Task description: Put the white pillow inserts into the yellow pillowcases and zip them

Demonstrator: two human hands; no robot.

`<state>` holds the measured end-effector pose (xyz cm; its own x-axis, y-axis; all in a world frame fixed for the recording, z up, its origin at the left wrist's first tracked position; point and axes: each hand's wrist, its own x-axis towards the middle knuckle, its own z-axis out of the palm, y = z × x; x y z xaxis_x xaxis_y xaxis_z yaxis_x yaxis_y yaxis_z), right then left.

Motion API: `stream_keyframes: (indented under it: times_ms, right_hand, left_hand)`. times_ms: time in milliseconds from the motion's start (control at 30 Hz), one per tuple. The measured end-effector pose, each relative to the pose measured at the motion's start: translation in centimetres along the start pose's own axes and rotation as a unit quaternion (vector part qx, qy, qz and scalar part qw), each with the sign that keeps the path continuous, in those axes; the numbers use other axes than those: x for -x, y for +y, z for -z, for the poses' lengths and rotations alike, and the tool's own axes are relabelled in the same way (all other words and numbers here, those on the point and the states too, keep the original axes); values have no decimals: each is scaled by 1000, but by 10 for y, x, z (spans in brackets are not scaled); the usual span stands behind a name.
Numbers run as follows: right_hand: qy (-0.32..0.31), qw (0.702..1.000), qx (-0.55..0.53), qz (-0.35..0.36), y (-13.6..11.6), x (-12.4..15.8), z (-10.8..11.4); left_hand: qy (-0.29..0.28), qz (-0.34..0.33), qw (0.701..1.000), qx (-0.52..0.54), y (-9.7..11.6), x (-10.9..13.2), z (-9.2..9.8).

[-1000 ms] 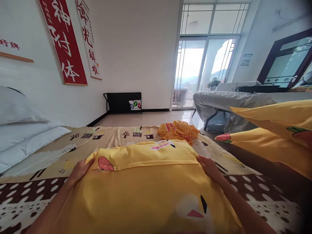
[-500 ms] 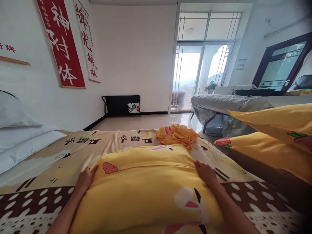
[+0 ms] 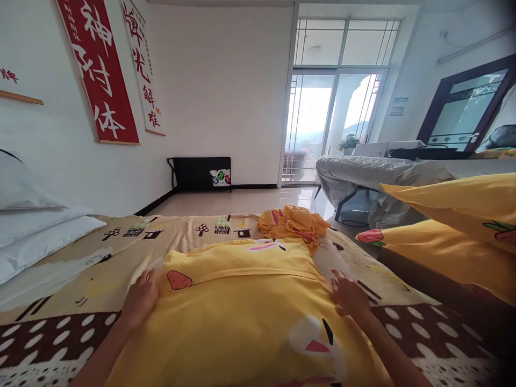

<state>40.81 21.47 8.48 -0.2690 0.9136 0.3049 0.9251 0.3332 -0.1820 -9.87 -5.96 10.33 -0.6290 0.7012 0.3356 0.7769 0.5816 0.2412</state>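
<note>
A plump yellow pillow (image 3: 242,317) in a rabbit-and-carrot print lies flat before me, a seam fold running across its far part. My left hand (image 3: 142,295) rests at the pillow's left edge, its fingers stretched forward and open. Along the opposite edge is my right hand (image 3: 350,294), open too, with fingers a little apart and the side of the hand by the cloth. Neither hand grips the fabric. Just beyond the pillow's far edge sits a crumpled orange-yellow cloth (image 3: 292,224) with pink print.
A patterned beige and brown blanket (image 3: 185,232) lies under everything. White pillows (image 3: 44,236) are stacked at the left, yellow pillows (image 3: 447,247) at the right. Behind those stands a plastic-covered table (image 3: 363,169). A black folded frame (image 3: 193,173) leans on the far wall.
Both hands have loosened from the pillow's far side edges. The right hand has moved outward and slightly nearer me; the left has shifted slightly. The pillow's near part looks wider.
</note>
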Motion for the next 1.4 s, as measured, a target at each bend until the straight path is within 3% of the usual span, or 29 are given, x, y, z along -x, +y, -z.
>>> stream_keyframes:
  times_ms: [67,133,200,267,333,433,567,1400]
  right_hand:
    - [24,997,-33,67,-39,-1,23]
    - [29,987,-77,141,-91,-2,43]
    - [22,970,-109,214,-144,-3,55]
    - [12,963,-124,240,-185,-3,53]
    - [-17,964,-121,236,-207,-1,38]
    - [-68,965,-113,226,-210,3,4]
    - [-71,964,-123,226,-201,9,-24]
    - [-63,961,-143,229,-200,9,-22]
  left_hand:
    - [11,-62,998,13,39,-10,-3]
    - [21,-165,986,33,92,-18,-9]
    - [20,-221,974,45,146,-22,-17]
    - [15,-253,966,52,189,-19,-24]
    - [3,-263,963,53,211,-9,-32]
    - [-27,-250,967,44,213,10,-45]
    - [-53,-232,971,34,201,23,-55]
    - [-67,-227,971,35,202,21,-57]
